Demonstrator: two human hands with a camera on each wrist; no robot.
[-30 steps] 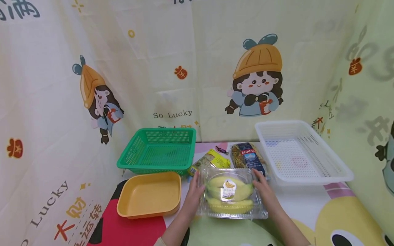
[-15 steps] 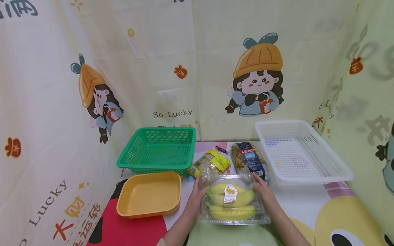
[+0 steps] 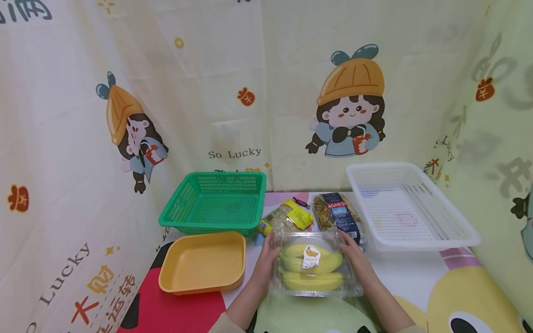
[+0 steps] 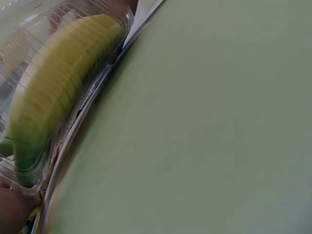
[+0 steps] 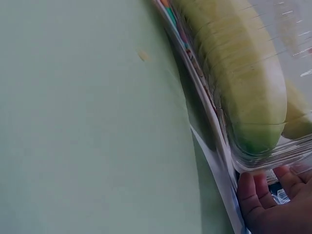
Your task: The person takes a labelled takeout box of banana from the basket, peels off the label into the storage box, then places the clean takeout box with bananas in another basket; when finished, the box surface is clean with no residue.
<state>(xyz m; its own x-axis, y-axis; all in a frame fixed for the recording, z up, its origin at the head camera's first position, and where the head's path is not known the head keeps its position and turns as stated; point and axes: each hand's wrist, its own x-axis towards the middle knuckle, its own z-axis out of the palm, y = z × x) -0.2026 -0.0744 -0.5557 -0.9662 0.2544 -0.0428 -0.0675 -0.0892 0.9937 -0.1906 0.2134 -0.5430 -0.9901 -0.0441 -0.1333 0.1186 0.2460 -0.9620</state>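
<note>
A clear plastic clamshell box of bananas (image 3: pixel 312 280) is held at the front middle of the table, a banana label on its lid. My left hand (image 3: pixel 265 263) grips its left side, and my right hand (image 3: pixel 356 259) grips the right side. In the left wrist view a yellow banana (image 4: pixel 63 78) with a green tip shows through the ribbed plastic. The right wrist view has fingertips (image 5: pixel 251 192) under the box's corner. Just behind the box lie a yellow-and-clear food bag (image 3: pixel 287 217) and an AGNESI pasta pack (image 3: pixel 338 215), both partly covered by it.
At the back left stands a green basket (image 3: pixel 212 226), with a yellow-orange tray (image 3: pixel 201 268) in front of it. A white basket (image 3: pixel 420 244) occupies the right side. One small dark-wrapped item (image 3: pixel 300 202) lies at the back. Printed curtains (image 3: pixel 283 92) enclose the table.
The banana box first came a little toward me, then went slightly back up, its tilt changing a bit. Both hands kept their grip on it. Baskets and packs stayed put.
</note>
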